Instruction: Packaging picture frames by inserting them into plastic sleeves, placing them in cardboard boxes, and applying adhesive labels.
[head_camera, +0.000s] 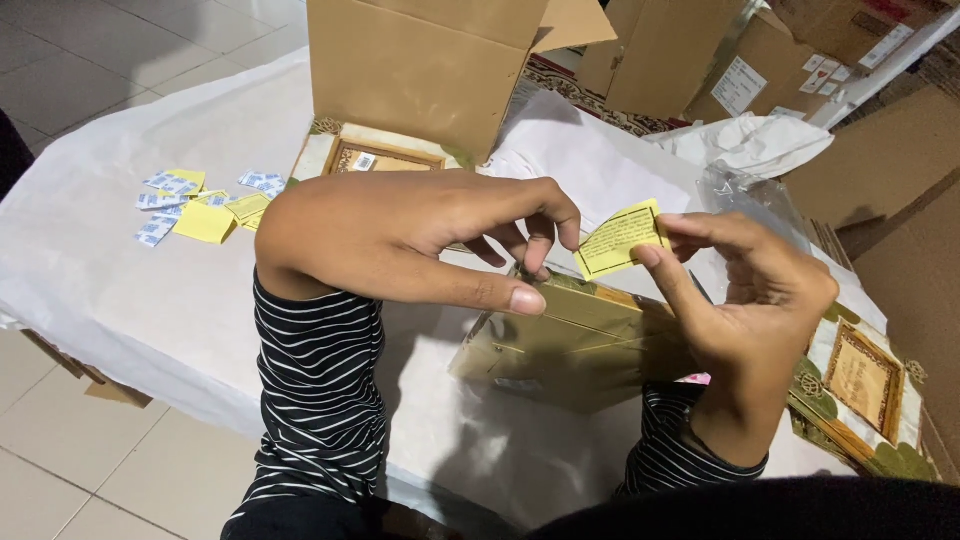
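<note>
My right hand (745, 290) pinches a small yellow printed slip (620, 240) between thumb and forefinger, holding it just above a gold-coloured box (570, 345). My left hand (420, 235) reaches across from the left, its fingertips curled at the slip's left edge and its thumb stretched over the box's top edge. The box lies tilted on the white sheet (120, 280) that covers the table. Both forearms wear black sleeves with white stripes.
An open cardboard carton (410, 70) stands at the back, with an ornate framed panel (375, 155) at its foot. Several yellow slips and small blue-white sachets (195, 205) lie scattered at the left. Another framed panel (860, 385) lies at right. More cartons and crumpled plastic (750, 140) crowd the back right.
</note>
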